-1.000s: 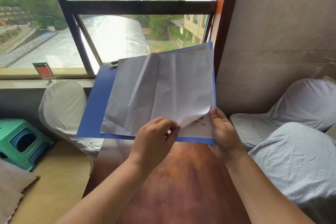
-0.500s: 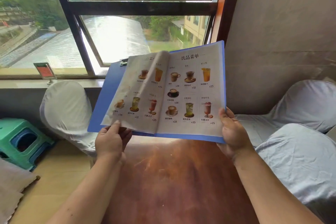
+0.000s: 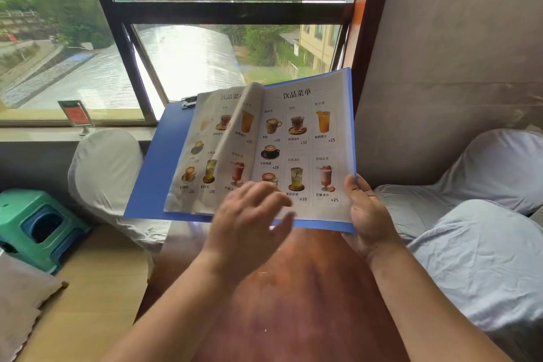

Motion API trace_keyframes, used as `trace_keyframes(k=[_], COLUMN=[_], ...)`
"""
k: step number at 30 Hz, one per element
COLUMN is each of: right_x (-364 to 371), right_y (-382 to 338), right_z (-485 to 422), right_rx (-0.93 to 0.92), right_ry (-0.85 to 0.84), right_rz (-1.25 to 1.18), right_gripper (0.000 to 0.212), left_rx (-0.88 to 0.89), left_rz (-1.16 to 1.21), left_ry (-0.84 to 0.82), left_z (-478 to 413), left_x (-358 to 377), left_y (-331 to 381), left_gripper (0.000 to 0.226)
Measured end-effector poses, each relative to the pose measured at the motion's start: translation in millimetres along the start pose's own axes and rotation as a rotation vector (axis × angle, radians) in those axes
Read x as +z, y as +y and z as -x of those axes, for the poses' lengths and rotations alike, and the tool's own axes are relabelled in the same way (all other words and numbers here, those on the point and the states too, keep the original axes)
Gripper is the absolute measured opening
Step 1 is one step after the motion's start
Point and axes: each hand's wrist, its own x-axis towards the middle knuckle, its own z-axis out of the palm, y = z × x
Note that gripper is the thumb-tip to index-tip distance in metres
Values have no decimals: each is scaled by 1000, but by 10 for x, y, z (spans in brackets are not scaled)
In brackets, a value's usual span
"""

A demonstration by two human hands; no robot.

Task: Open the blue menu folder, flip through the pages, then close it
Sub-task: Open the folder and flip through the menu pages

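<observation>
The blue menu folder (image 3: 152,173) is held open and tilted up above a reddish-brown wooden table (image 3: 293,288). Its pages (image 3: 305,138) show printed drinks with prices, and one sheet curls up at the middle fold. My right hand (image 3: 367,214) grips the folder's lower right corner, thumb on the page. My left hand (image 3: 249,220) hovers in front of the lower middle of the pages with fingers spread, holding nothing. It hides part of the bottom row of pictures.
A window (image 3: 188,62) fills the wall behind the folder. White-covered chairs stand at the left (image 3: 105,173) and right (image 3: 476,250). A green plastic stool (image 3: 38,226) sits on the floor at left. A small red sign (image 3: 77,113) stands on the sill.
A page was turned from right to left, revealing the printed drink pages. My left hand let go at the lower left and moved right, to the middle of the folder.
</observation>
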Motion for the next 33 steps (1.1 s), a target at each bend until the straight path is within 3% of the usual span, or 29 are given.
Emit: trace_keyframes(k=[3, 6, 11, 18, 21, 24, 27, 29, 31, 33], right_x=[9, -11, -86, -150, -140, -142, -146, -147, -155, -170], right_y=[53, 68, 48, -134, -195, -225, -226, -208, -189, -163], right_z=[0, 6, -6, 37, 59, 67, 60, 47, 34, 20], right_rx=[5, 6, -1, -5, -10, -19, -24, -20, -10, -2], right_ry=[1, -17, -11, 20, 34, 42, 34, 20, 14, 3], right_rz=[-14, -50, -8, -9, 20, 55, 45, 47, 50, 50], right_gripper=[38, 39, 41, 31, 34, 31, 33, 34, 37, 38], left_rx=[-3, -24, -56, -343, -565, -898, -1285, -1556, -1742, -1745], left_rz=[-18, -45, -68, -183, -123, -40, 190, 446, 871, 1299], left_ry=[-388, -513, -476, -347, -274, -220, -110, 63, 297, 510], left_z=[-114, -156, -105, 103, 209, 297, 345, 367, 368, 376], left_x=[121, 200, 222, 130, 86, 56, 19, 9, -3, 7], left_y=[125, 117, 74, -261, -480, -739, -949, -1039, -1077, -1103], left_gripper=[63, 78, 78, 76, 79, 98, 132, 135, 101, 59])
